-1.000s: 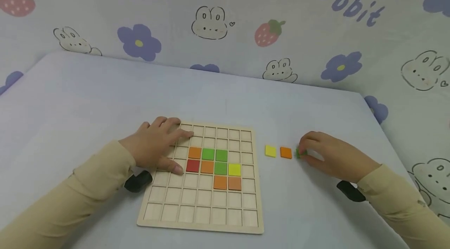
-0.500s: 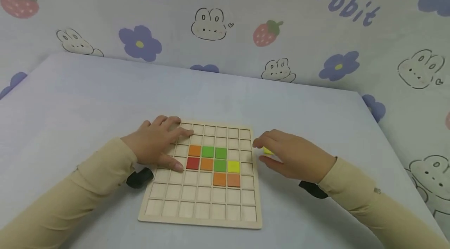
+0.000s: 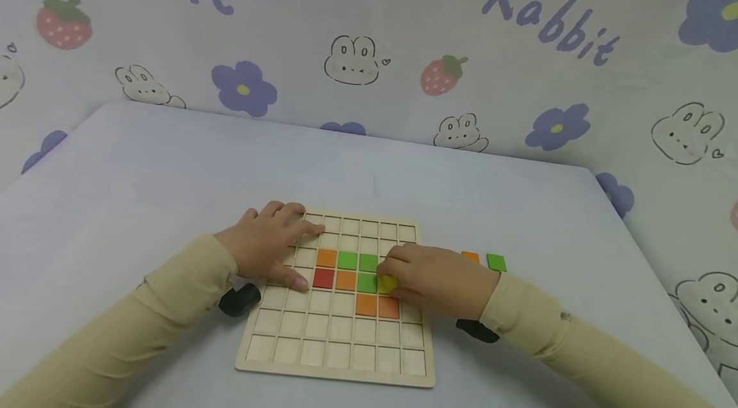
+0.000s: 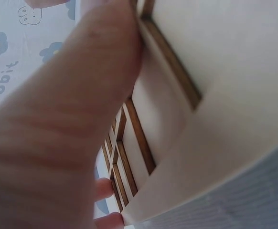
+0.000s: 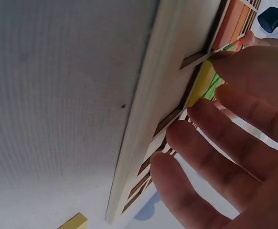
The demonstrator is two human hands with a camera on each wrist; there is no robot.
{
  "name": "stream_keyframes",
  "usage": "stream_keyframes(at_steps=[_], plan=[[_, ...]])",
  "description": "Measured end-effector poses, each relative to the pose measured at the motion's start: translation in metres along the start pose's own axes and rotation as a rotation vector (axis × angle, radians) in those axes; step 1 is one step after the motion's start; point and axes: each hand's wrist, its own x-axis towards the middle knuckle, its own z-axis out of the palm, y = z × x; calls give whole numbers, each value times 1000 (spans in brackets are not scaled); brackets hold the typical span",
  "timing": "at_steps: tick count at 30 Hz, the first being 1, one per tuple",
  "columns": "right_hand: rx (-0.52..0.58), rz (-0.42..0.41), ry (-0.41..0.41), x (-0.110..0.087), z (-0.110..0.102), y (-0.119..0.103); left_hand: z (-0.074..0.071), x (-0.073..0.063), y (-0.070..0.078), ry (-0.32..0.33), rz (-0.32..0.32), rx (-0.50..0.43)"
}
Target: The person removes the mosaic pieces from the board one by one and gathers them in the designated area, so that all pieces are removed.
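My left hand [image 3: 266, 244] rests spread on the upper left part of a wooden grid board [image 3: 337, 371], its thumb and index finger lying over the squares. Two of its fingertips [image 4: 109, 222] show at the board's edge in the left wrist view. Over the board's right side, my right hand [image 3: 441, 277] has thumb and fingers at opposite edges of a yellow square tile [image 3: 388, 284], pinching it at its square. The right wrist view shows this yellow tile [image 5: 203, 83] between thumb and fingers, low at the grid.
Beside it on the board lie green tiles [image 3: 367, 282], orange tiles [image 3: 366, 305] and a red tile [image 3: 323, 278]. On the table to the right sit a loose orange tile [image 3: 469, 257] and green tile [image 3: 496, 262]. A loose yellow tile [image 5: 74, 222] shows near the board.
My right hand has let go of the green tile on the table and moved left over the board to the yellow tile there. My left hand stays on the board; the head view has shifted slightly.
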Motion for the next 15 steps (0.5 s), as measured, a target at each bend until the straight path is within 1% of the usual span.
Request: stream_keyframes(at_steps=[4,8,12,15], plan=[[-8,3,-3,-1,2,-1,0,0,1,-10,-4,4],[15,4,-16,-2,2,-1,0,1,1,-11,-4,6],[43,-15,-22,-4,1,-1,0,2,1,-7,-7,4],[41,-32,-18,-5,0,-1,1,2,0,-8,-9,-2]])
